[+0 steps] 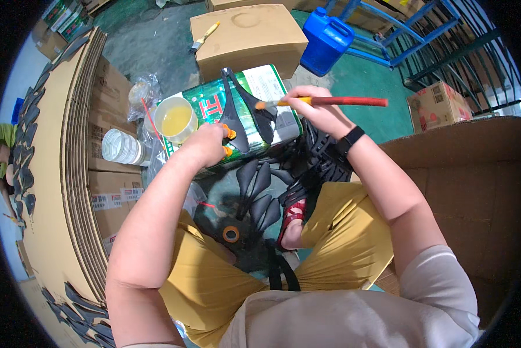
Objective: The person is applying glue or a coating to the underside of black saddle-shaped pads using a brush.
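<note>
A black, flat V-shaped piece (230, 113) lies on a green and white printed carton (262, 79), its two long arms running toward me. My left hand (205, 144) has orange finger covers and closes on the widened end of the left arm. In my right hand (320, 111) is a paintbrush (353, 101) with a red and yellow handle, gripped with fingers closed. Its bristles point left, near the piece's right arm. Left of the piece, a white cup (178, 139) holds yellowish liquid.
Stacked white cups (121, 147) lie beside flattened cardboard sheets (69, 145). Black pieces (254, 180) and an orange tape roll (231, 234) are below. A cardboard box (249, 35) carries another brush (205, 36); a blue jerrycan (327, 40) stands beside it. A large open carton (463, 191) sits right.
</note>
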{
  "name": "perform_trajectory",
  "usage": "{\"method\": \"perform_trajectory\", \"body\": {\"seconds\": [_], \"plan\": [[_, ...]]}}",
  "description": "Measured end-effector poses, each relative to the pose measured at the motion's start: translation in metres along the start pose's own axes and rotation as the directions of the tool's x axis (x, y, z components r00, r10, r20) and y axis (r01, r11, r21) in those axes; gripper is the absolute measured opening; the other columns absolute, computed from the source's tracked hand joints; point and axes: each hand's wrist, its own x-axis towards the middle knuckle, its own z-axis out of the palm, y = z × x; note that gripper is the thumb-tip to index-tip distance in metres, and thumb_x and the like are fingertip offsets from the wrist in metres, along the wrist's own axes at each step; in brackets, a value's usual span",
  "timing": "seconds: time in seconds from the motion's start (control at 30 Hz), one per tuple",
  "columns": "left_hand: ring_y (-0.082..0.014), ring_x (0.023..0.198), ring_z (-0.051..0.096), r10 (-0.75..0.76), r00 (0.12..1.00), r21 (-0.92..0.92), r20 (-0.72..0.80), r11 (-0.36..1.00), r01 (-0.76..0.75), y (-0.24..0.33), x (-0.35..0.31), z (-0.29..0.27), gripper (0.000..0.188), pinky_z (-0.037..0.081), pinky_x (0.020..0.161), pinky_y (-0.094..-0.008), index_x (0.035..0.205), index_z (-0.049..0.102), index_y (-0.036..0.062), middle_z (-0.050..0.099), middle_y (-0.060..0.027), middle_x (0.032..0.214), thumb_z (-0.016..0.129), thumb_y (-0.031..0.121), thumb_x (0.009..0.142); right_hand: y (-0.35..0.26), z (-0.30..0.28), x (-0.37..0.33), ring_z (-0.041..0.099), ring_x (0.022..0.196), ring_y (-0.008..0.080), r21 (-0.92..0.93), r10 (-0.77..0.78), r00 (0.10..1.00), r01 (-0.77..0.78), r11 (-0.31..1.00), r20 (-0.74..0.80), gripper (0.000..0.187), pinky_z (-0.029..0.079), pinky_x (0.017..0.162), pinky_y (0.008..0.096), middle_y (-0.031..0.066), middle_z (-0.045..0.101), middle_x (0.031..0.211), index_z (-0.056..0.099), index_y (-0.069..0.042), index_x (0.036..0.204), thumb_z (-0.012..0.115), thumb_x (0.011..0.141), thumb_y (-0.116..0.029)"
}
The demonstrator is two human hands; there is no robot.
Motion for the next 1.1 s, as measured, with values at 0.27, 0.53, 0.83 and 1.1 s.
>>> {"method": "perform_trajectory", "body": {"seconds": [0.27,0.53,0.83,1.1], "plan": [[-0.0311,0.114,0.054,0.022,0.999,0.005,-0.034,1.0,-0.022,-0.005,-0.006,0.003,0.043,0.045,0.097,-0.0386,0.121,0.06,0.0075,0.059,-0.0181,0.119,0.064,0.008,0.078,0.01,-0.006,0.009,0.063,0.073,0.0242,-0.071,0.015,0.993,-0.007,0.997,0.121,0.021,0.048,0.068,0.0351,0.0136,0.065,0.074,0.065,-0.001,0.081,0.055,0.08,-0.019],[-0.0336,0.118,0.05,-0.025,0.999,-0.029,0.026,0.999,0.025,0.002,-0.006,-0.004,0.047,0.04,0.102,-0.0389,0.122,0.058,0.0055,0.056,-0.0171,0.125,0.069,0.008,0.076,0.007,0.006,0.017,0.062,0.086,0.0196,-0.045,-0.056,0.997,0.058,0.997,0.047,0.021,0.048,0.077,0.0315,0.0116,0.067,0.088,0.065,0.0,0.096,0.056,0.089,-0.018],[-0.033,0.117,0.05,-0.017,1.0,-0.017,0.017,1.0,0.017,0.002,-0.009,-0.005,0.048,0.04,0.102,-0.0388,0.122,0.058,0.0052,0.056,-0.0181,0.124,0.069,0.008,0.076,0.008,-0.012,0.008,0.059,0.07,0.015,-0.043,0.134,0.991,-0.134,0.99,0.009,0.023,0.047,0.067,0.0306,0.009,0.064,0.072,0.064,0.002,0.077,0.054,0.081,-0.018],[-0.0328,0.117,0.052,0.019,1.0,-0.009,-0.022,1.0,-0.019,0.001,-0.007,-0.003,0.048,0.041,0.101,-0.0378,0.121,0.059,0.0052,0.058,-0.0183,0.121,0.07,0.008,0.074,0.006,-0.007,0.006,0.059,0.074,0.0155,-0.066,0.132,0.982,-0.125,0.99,0.134,0.022,0.047,0.068,0.0309,0.0086,0.065,0.076,0.064,0.001,0.083,0.055,0.084,-0.019]]}}
